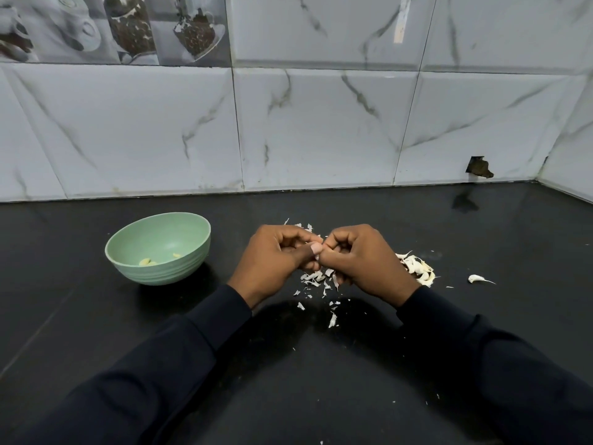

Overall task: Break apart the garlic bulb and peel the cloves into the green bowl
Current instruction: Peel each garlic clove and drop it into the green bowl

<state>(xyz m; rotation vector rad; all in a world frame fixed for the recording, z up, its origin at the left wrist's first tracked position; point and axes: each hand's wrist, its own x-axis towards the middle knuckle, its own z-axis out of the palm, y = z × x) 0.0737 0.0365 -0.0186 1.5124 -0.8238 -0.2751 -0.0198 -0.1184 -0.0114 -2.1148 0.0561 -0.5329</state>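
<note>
Here left hand (276,255) and right hand (362,261) curl together, contents hidden, over garlic skins (313,277)

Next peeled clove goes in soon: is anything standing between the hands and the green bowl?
Nothing visible. Only bare counter lies between the left hand and the green bowl, whose top is uncovered. Peel scraps lie below and right of the hands, off that path.

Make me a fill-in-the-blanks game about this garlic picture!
1. The bowl is ____ in colour.
2. The bowl stands to the ____ of the left hand and the right hand.
3. Scraps of garlic skin lie on the ____ counter.
4. Inside the bowl lie a few peeled garlic ____.
Missing words: green, left, black, cloves.
</note>
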